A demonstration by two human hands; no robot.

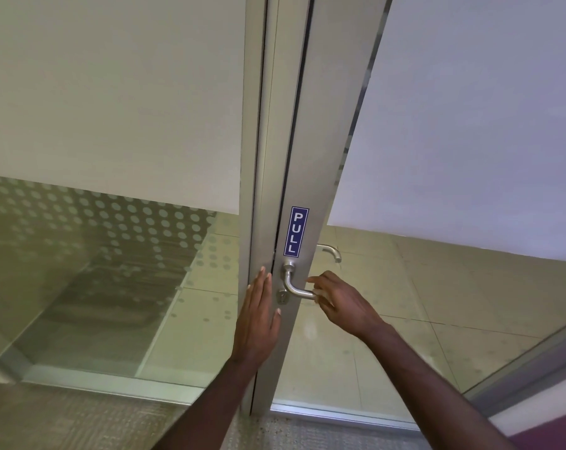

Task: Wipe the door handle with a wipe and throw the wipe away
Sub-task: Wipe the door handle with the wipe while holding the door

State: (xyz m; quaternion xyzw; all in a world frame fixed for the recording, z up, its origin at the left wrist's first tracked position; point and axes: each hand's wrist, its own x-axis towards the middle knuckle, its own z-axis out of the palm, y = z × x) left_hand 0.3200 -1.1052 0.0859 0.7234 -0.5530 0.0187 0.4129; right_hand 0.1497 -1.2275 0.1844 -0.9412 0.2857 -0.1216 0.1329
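Observation:
A silver lever door handle [293, 284] sits on the metal stile of a glass door, just under a blue PULL sticker [296, 231]. My right hand [336, 302] has its fingers curled around the free end of the lever. My left hand [258, 316] lies flat with its fingers apart against the door frame [258, 190], left of the handle and beside the keyhole [282, 297]. I see no wipe; a small pale patch under my right fingers is too small to tell.
A second lever handle [332, 251] shows through the glass on the door's far side. Frosted glass panels [112, 92] stand left and right of the stile. Tiled floor lies beyond the door and patterned carpet [64, 420] on this side.

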